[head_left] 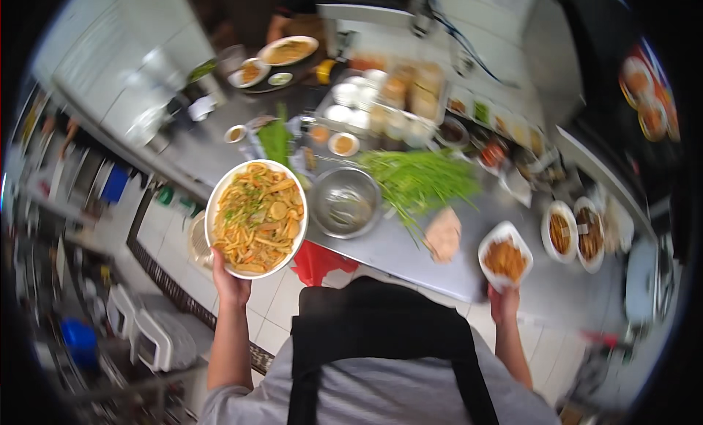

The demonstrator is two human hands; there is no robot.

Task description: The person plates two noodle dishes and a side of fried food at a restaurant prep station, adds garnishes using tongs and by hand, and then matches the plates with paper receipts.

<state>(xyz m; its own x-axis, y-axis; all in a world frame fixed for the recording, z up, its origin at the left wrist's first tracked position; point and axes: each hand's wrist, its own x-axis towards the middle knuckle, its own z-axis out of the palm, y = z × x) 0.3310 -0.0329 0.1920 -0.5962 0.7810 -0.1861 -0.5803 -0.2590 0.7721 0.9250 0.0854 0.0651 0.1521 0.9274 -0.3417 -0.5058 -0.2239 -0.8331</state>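
My left hand [232, 279] holds a white bowl of noodles [256, 219] by its near rim, over the counter's left edge. The noodles carry sliced pieces and chopped greens. In my right hand [503, 303] is a small white angular dish of orange-brown food [505, 256], gripped from its near end at the counter's front edge. Between the two hands, a steel mixing bowl [345, 202] and a heap of long green stalks [420, 177] lie on the steel counter [395, 254]. A pale pink flat piece [444, 234], perhaps meat, rests beside the greens.
Two oval white dishes [559, 231] stand at the right. Farther back are a tray of white lidded cups [351, 98] and a row of ingredient containers [481, 113]. A round dark tray [299, 77] holds plated food near another person's arm [277, 28]. White plastic chairs [148, 331] stand lower left.
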